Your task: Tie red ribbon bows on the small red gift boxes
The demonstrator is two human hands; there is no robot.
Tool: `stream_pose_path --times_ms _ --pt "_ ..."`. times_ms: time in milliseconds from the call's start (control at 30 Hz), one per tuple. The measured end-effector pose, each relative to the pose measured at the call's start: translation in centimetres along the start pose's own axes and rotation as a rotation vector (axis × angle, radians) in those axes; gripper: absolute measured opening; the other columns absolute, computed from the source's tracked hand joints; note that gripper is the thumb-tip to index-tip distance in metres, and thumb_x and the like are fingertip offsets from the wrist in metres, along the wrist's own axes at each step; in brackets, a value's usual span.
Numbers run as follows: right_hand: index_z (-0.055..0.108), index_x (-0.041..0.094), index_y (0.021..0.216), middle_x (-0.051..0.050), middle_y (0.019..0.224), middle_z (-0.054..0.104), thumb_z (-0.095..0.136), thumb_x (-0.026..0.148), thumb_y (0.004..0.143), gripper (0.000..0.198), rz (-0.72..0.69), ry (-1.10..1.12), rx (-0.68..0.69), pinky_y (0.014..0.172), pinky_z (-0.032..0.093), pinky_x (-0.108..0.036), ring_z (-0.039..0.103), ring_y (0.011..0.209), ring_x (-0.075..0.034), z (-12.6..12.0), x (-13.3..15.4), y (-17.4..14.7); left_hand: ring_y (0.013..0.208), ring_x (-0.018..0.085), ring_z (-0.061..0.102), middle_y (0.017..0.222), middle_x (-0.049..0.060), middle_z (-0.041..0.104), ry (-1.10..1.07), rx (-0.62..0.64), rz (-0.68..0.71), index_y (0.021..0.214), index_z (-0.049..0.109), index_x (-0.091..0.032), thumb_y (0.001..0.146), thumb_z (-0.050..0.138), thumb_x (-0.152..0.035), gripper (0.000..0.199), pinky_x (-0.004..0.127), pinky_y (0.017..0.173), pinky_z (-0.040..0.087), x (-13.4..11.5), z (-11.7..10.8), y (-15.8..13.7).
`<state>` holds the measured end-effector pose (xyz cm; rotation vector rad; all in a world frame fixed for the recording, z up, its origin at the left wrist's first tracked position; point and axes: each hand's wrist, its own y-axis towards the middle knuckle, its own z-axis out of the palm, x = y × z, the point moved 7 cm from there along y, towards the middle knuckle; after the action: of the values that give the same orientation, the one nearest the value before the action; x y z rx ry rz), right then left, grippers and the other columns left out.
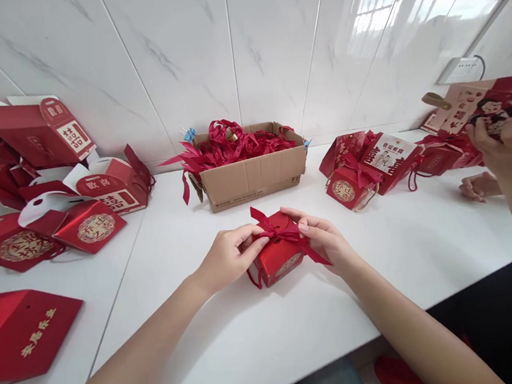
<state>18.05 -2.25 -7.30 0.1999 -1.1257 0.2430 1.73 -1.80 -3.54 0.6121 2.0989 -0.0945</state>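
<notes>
On the white table in front of me sits a small shiny red gift box [277,262] with a gold emblem on its front side. A dark red ribbon [283,234] lies tied in a bow across its top. My left hand [233,253] pinches the ribbon's left loop near the knot between thumb and fingers. On the other side, my right hand [322,237] has its thumb and fingers closed on the bow's right part, close to the box's edge. A twisted red cord [255,277] hangs at the box's left side.
A cardboard box [254,178] full of red ribbons stands against the tiled wall. Several red gift boxes [87,226] are piled on the left. Finished-looking boxes with bows [350,184] stand on the right. A co-worker's hand [509,141] holds a printed red box at far right.
</notes>
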Motion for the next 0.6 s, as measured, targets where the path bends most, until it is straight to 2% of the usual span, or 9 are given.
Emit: stream_pose_path --times_ms 67,167,367,500,600 --pt "0.061 0.018 0.064 -0.001 0.144 0.043 0.066 0.034 0.081 0.024 -0.004 0.012 -0.019 0.084 0.046 -0.029 0.054 0.112 -0.022 -0.1 0.0 0.0 0.051 0.008 0.041 0.062 -0.004 0.053 -0.078 0.028 -0.055 0.086 0.063 -0.019 0.089 0.049 -0.038 0.023 0.022 0.051 0.035 0.0 0.1 0.0" --pt "0.061 0.019 0.063 -0.001 0.141 0.046 0.068 0.037 0.079 0.025 -0.014 0.011 -0.059 0.089 0.045 -0.032 0.051 0.118 -0.025 -0.5 -0.1 0.1 0.047 0.008 0.039 0.052 -0.007 0.043 -0.169 0.061 -0.122 0.078 0.056 -0.018 0.086 0.052 -0.042 0.026 0.021 0.048 0.032 0.1 0.3 -0.2" --pt "0.058 0.019 0.056 -0.006 0.125 0.058 0.069 0.041 0.077 0.032 -0.023 -0.099 -0.152 0.096 0.039 -0.038 0.041 0.128 -0.028 -1.4 -0.2 0.2 0.05 0.007 0.033 0.051 -0.01 0.037 -0.077 0.1 -0.115 0.073 0.051 -0.018 0.069 0.073 -0.046 0.036 0.02 0.052 0.029 0.3 0.7 -0.2" --pt "0.051 0.019 0.05 -0.005 0.127 0.057 0.071 0.036 0.076 0.037 -0.053 -0.153 -0.162 0.097 0.037 -0.037 0.033 0.135 -0.028 -1.4 0.1 0.2 0.051 0.007 0.032 0.052 -0.01 0.037 -0.043 0.107 -0.123 0.07 0.049 -0.018 0.069 0.073 -0.045 0.037 0.02 0.052 0.029 0.3 0.8 -0.2" --pt "0.051 0.019 0.05 -0.005 0.13 0.055 0.071 0.033 0.076 0.036 -0.052 -0.16 -0.154 0.095 0.037 -0.037 0.037 0.132 -0.028 -1.4 0.1 0.1 0.052 0.007 0.032 0.054 -0.009 0.038 -0.016 0.116 -0.119 0.069 0.048 -0.018 0.069 0.073 -0.046 0.038 0.02 0.052 0.029 0.3 0.7 -0.2"
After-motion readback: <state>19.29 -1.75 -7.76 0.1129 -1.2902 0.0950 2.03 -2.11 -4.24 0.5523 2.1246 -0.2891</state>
